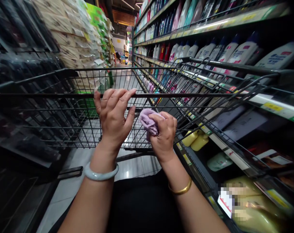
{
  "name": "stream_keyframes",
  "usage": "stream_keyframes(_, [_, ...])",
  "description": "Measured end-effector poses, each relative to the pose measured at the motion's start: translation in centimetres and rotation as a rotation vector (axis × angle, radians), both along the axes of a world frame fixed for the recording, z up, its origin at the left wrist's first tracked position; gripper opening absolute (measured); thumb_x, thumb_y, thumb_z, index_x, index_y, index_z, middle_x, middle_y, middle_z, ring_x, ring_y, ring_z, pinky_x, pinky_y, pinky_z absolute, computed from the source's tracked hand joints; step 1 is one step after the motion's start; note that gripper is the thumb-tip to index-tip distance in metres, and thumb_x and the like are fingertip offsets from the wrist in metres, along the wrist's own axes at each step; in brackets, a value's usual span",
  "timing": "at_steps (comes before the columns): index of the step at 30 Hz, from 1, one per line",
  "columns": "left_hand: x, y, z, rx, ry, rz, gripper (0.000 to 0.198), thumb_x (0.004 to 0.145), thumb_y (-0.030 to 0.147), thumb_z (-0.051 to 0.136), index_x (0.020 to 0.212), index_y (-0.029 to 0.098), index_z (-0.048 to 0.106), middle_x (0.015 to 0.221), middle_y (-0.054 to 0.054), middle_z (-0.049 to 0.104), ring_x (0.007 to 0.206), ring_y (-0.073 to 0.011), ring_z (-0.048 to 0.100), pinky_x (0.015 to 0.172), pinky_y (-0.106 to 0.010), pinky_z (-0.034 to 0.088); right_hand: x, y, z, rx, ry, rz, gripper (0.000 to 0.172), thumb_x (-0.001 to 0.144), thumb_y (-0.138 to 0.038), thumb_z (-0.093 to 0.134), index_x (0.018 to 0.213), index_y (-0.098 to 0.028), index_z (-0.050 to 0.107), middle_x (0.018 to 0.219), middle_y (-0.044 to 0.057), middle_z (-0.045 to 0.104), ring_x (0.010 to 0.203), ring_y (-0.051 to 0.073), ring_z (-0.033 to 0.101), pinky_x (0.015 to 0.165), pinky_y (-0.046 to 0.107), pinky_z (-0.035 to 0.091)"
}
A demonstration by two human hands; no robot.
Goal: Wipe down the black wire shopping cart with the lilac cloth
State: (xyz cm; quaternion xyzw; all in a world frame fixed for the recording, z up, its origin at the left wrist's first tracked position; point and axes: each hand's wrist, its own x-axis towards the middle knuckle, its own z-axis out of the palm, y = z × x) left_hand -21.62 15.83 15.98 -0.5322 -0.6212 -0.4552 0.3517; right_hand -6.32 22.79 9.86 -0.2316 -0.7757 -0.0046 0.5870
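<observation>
A black wire shopping cart (64, 106) stands in front of me in a shop aisle, its basket bare. My left hand (114, 116) rests on the cart's near top bar (52, 95), fingers curled over the bar and thumb below it. My right hand (164, 131) is closed round a small purple cloth (148, 121), held against the wires of the cart's near side just below the bar. A pale bangle sits on my left wrist and a gold one on my right.
Shelves on the right (234, 21) carry bottles of shampoo and lotion, with yellow bottles (195, 139) low down. On the left are dark racks and stacked packs (71, 35). The tiled aisle floor (127, 76) runs ahead beyond the cart.
</observation>
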Motion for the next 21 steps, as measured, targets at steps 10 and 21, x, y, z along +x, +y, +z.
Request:
stream_keyframes(10, [-0.2, -3.8, -0.4, 0.141, -0.073, 0.041, 0.033, 0.1, 0.031, 0.062, 0.132, 0.028, 0.071, 0.134, -0.009, 0.068, 0.133, -0.0275, 0.058, 0.124, -0.052, 0.036, -0.3, 0.1, 0.4, -0.01, 0.042, 0.029, 0.037, 0.087, -0.009, 0.066, 0.119, -0.027, 0.07, 0.118, 0.008, 0.067, 0.115, 0.025, 0.059, 0.102, 0.043, 0.05])
stream_keyframes(21, [-2.3, -3.8, -3.5, -0.009, -0.078, 0.261, 0.026, 0.103, 0.042, 0.053, 0.089, 0.023, 0.062, 0.093, -0.008, 0.071, 0.093, -0.0249, 0.062, 0.087, -0.042, 0.042, -2.0, -1.7, 0.4, 0.012, -0.015, 0.082, 0.034, 0.091, -0.014, 0.064, 0.121, -0.028, 0.073, 0.125, 0.009, 0.064, 0.119, 0.026, 0.054, 0.106, 0.042, 0.048])
